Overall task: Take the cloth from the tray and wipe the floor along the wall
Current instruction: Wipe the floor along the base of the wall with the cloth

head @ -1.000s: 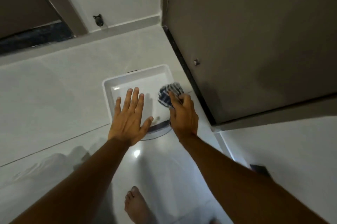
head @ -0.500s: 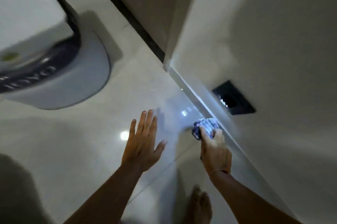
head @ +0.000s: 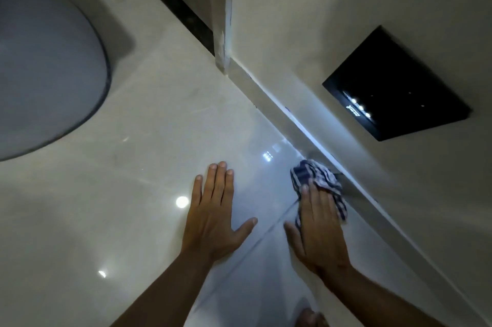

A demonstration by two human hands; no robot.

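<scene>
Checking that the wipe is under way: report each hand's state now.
Left hand: open, fingers straight, flat on the floor.
Right hand: open, pressing the striped cloth onto the floor beside the wall.

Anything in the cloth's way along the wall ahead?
Nothing visible. The right hand presses the striped cloth down at the skirting; the floor strip ahead to the wall corner is bare. The black panel sits up on the wall, and the left hand lies flat aside.

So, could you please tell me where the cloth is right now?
In the head view the cloth lies on the floor at the right, pressed under the right hand, close by the skirting below the black wall panel.
</scene>
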